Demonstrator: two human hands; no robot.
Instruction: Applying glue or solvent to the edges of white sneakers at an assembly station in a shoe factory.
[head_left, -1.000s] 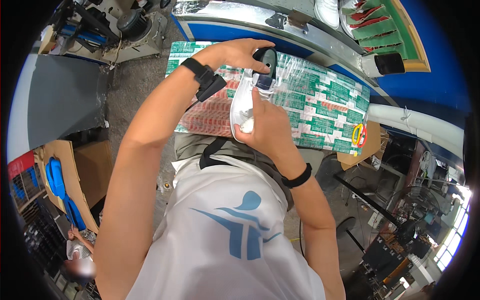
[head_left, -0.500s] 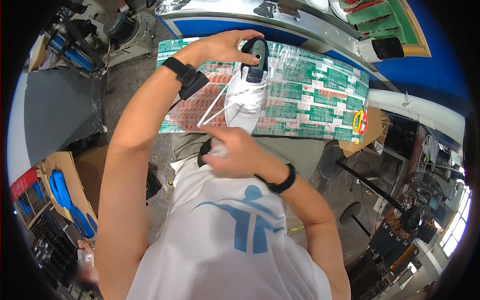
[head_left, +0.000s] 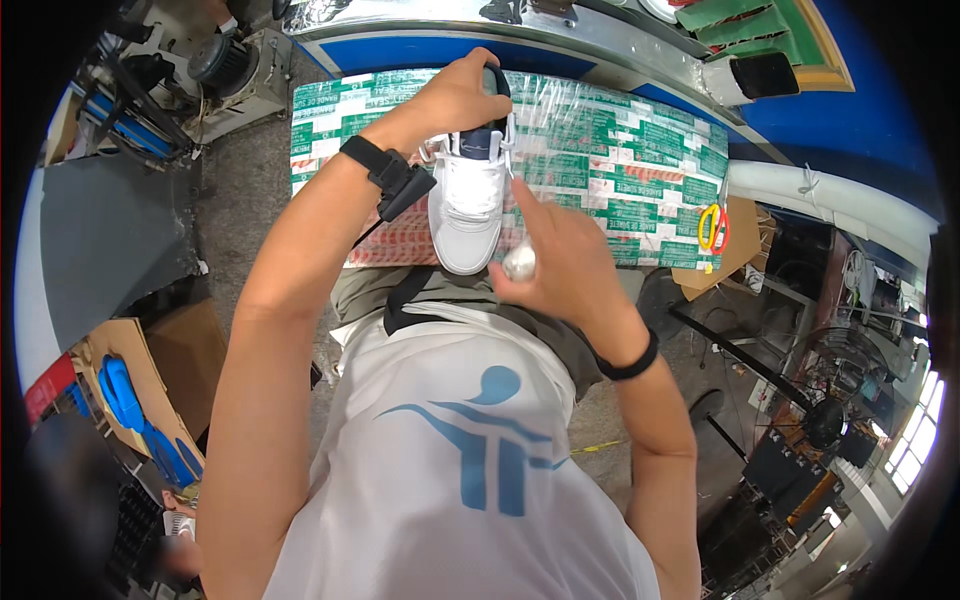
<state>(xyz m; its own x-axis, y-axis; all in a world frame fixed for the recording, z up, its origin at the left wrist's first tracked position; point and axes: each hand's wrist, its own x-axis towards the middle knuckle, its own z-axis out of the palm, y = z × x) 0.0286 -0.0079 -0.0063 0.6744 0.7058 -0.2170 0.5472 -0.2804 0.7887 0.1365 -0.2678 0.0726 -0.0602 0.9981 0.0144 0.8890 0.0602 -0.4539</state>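
Observation:
A white sneaker (head_left: 466,205) with a dark navy tongue and collar stands on the tape-covered board, its toe toward me. My left hand (head_left: 465,100) grips the heel and collar end, thumb across the opening. White laces (head_left: 511,135) cross the upper and stick out at both sides near the top eyelets. To the right of the shoe is my right hand (head_left: 565,255), its index finger stretched toward the lace at the shoe's right side. A small crumpled silvery-white ball (head_left: 519,263) sits between its thumb and curled fingers. Whether the fingertip pinches the lace is hard to see.
Green-and-white printed tape covers the board (head_left: 640,160). Yellow-and-red scissors (head_left: 713,228) lie at its right end, beside cardboard (head_left: 745,245). Behind runs a metal-edged blue bench (head_left: 560,70). Blue cut pieces (head_left: 125,390) fill a carton at left; a fan (head_left: 830,400) stands at right.
My right hand has moved from below the toe to the shoe's right side, carrying the ball. The lace pulled out leftward no longer stretches there. My left hand still holds the heel.

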